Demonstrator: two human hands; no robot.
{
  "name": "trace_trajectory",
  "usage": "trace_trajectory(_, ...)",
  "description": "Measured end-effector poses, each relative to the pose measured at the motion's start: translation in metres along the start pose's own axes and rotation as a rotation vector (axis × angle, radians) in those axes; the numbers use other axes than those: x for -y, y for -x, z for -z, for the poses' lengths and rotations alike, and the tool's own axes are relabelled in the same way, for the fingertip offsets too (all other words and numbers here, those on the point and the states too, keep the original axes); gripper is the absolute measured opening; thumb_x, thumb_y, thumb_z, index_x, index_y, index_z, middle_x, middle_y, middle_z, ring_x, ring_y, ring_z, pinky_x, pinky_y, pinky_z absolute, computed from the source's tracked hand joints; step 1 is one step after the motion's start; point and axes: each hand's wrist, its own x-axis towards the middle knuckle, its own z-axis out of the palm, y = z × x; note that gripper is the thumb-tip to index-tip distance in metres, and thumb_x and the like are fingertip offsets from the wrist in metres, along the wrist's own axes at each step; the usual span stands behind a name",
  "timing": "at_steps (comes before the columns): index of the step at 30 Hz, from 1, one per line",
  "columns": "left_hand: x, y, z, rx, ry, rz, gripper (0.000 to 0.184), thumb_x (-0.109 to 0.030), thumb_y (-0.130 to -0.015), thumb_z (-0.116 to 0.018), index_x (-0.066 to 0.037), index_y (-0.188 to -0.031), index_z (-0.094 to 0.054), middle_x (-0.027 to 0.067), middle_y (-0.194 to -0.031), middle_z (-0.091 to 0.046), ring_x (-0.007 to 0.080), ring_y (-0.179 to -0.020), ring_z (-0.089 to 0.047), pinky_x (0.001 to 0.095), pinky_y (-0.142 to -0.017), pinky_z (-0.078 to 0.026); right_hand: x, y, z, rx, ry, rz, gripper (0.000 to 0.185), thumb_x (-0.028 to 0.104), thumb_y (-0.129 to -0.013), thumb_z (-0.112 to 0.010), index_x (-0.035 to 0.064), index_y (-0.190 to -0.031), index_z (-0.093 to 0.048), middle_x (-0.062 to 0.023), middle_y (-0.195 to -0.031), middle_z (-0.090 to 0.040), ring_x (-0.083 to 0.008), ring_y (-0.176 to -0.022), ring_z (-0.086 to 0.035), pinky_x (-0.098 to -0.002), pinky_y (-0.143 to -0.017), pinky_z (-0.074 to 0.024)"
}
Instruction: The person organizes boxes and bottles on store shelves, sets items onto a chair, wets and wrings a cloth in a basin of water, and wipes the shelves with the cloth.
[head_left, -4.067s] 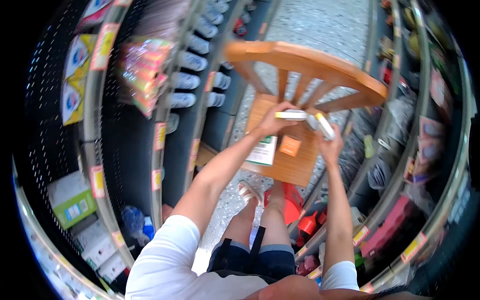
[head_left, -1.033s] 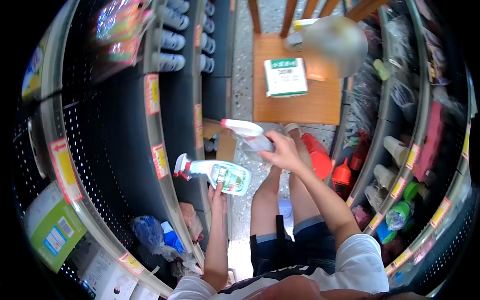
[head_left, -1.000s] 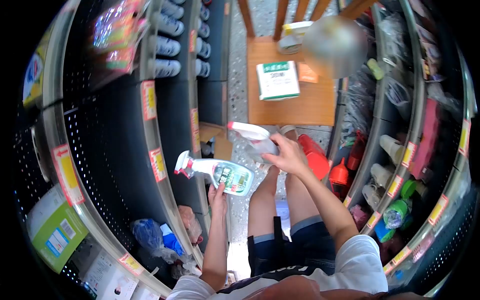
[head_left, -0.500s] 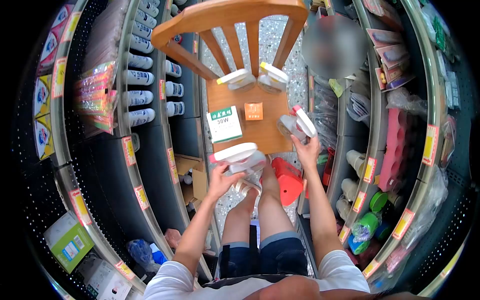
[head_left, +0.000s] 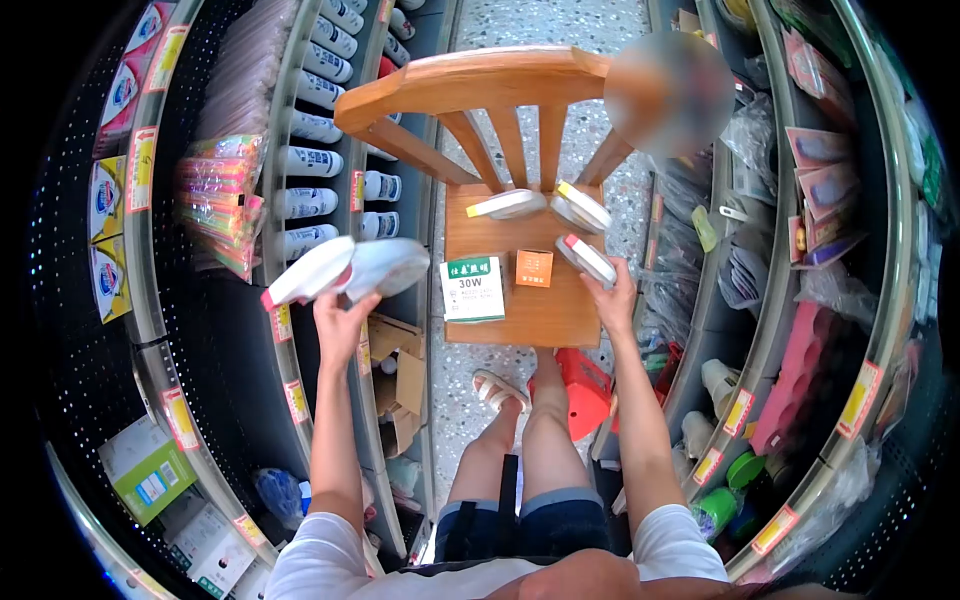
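My left hand (head_left: 343, 325) is closed on a white plastic item with a pink tip (head_left: 312, 272) and a translucent, rounded part; its exact kind I cannot make out. It is held up by the left shelves. At the right edge of the wooden chair's seat (head_left: 520, 328), my right hand (head_left: 614, 298) grips a similar white pink-tipped item (head_left: 588, 262). Two more like these, with yellow tips, lie at the back of the seat: a left one (head_left: 508, 205) and a right one (head_left: 582, 208). Nearer are a white-green 30W box (head_left: 473, 290) and a small orange box (head_left: 534, 268).
Store shelves flank the narrow aisle. White bottles (head_left: 312, 162) and bagged straws (head_left: 222, 195) fill part of the left side. A red plastic object (head_left: 583, 398) sits on the floor by my legs. An open cardboard box (head_left: 408, 385) is on the lower left shelf.
My left hand has moved left and up with its item, away from the chair front to the shelves. My right hand stays at the seat's right edge. The view has shifted.
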Motion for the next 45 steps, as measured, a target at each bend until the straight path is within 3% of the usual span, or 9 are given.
trace_trajectory(7,0.051,-0.078,-0.048,0.092,0.060,-0.024,0.037,0.003,-0.078,-0.077,0.004,-0.112,-0.062,0.0072,-0.109,-0.066,0.0137,-0.099,-0.062,0.0283,-0.088,-0.050,-0.002,-0.012,-0.011,0.047,-0.023,0.023,0.039,0.012,-0.077,-0.082,0.0028,-0.107,-0.059,-0.0134,-0.095,-0.069,-0.0212,-0.089,-0.066,-0.0328,-0.078,-0.0508)
trace_trajectory(14,0.124,-0.109,-0.111,0.126,0.124,0.088,0.044,0.000,-0.078,-0.078,0.004,-0.119,-0.062,0.0095,-0.113,-0.067,0.0149,-0.102,-0.063,0.0295,-0.091,-0.049,-0.015,-0.013,-0.006,0.124,0.106,0.125,0.047,-0.005,-0.067,-0.074,0.0027,-0.111,-0.059,-0.0148,-0.110,-0.065,-0.0348,-0.107,-0.062,-0.0403,-0.095,-0.0470)
trace_trajectory(19,0.148,-0.119,-0.142,0.150,0.076,0.012,0.046,-0.004,-0.077,-0.080,0.005,-0.119,-0.063,0.0111,-0.117,-0.068,0.0176,-0.103,-0.065,0.0315,-0.090,-0.051,-0.014,0.004,-0.001,0.055,0.272,0.132,0.075,0.008,-0.073,-0.082,0.0001,-0.135,-0.042,-0.0213,-0.138,-0.044,-0.0378,-0.126,-0.046,-0.0425,-0.109,-0.0361)
trace_trajectory(24,0.136,-0.116,-0.156,0.100,0.148,-0.013,0.033,-0.002,-0.075,-0.081,-0.004,-0.104,-0.065,0.0031,-0.100,-0.068,0.0115,-0.095,-0.062,0.0273,-0.087,-0.049,-0.039,0.057,-0.010,-0.039,0.140,-0.054,0.069,0.010,-0.076,-0.080,-0.0033,-0.132,-0.042,-0.0205,-0.135,-0.042,-0.0352,-0.124,-0.047,-0.0423,-0.108,-0.0360)
trace_trajectory(30,0.148,-0.117,-0.150,0.192,0.112,0.020,0.046,-0.004,-0.077,-0.081,-0.004,-0.116,-0.058,0.0064,-0.109,-0.065,0.0163,-0.106,-0.060,0.0291,-0.093,-0.048,-0.033,0.102,-0.037,0.045,0.179,-0.137,0.059,-0.003,-0.082,-0.069,-0.0019,-0.135,-0.042,-0.0168,-0.137,-0.042,-0.0298,-0.120,-0.051,-0.0385,-0.104,-0.0413)
trace_trajectory(33,0.145,-0.114,-0.139,0.080,-0.121,-0.140,0.046,-0.003,-0.072,-0.080,-0.004,-0.114,-0.061,0.0115,-0.113,-0.063,0.0207,-0.105,-0.063,0.0313,-0.088,-0.051,-0.025,0.122,-0.055,0.100,0.274,-0.182,0.050,0.000,-0.083,-0.067,-0.0009,-0.130,-0.048,-0.0184,-0.132,-0.047,-0.0312,-0.118,-0.053,-0.0398,-0.103,-0.0420)
trace_trajectory(37,0.155,-0.079,-0.089,-0.181,-0.082,-0.058,0.045,-0.004,-0.077,-0.077,-0.004,-0.119,-0.059,0.0110,-0.117,-0.060,0.0233,-0.111,-0.061,0.0334,-0.093,-0.051,-0.020,0.162,-0.095,0.293,0.372,-0.137,0.038,0.008,-0.085,-0.066,0.0005,-0.120,-0.056,-0.0213,-0.123,-0.054,-0.0346,-0.114,-0.053,-0.0422,-0.100,-0.0433)
trace_trajectory(39,0.178,-0.051,-0.052,-0.338,0.147,0.074,0.037,-0.001,-0.084,-0.073,-0.004,-0.118,-0.059,0.0095,-0.116,-0.060,0.0187,-0.105,-0.062,0.0323,-0.095,-0.051,0.014,0.163,-0.115,0.621,0.357,-0.262,0.040,0.012,-0.084,-0.066,0.0004,-0.121,-0.058,-0.0247,-0.122,-0.056,-0.0405,-0.117,-0.053,-0.0451,-0.099,-0.0442)
trace_trajectory(45,0.256,-0.020,0.085,-0.962,0.258,0.140,0.044,-0.017,-0.088,-0.074,0.000,-0.121,-0.051,0.0093,-0.114,-0.056,0.0178,-0.113,-0.052,0.0310,-0.099,-0.043,0.043,0.181,-0.248,0.791,-0.063,0.052,0.027,0.002,-0.082,-0.064,0.0008,-0.108,-0.058,-0.0231,-0.113,-0.057,-0.0428,-0.107,-0.055,-0.0451,-0.094,-0.0460)
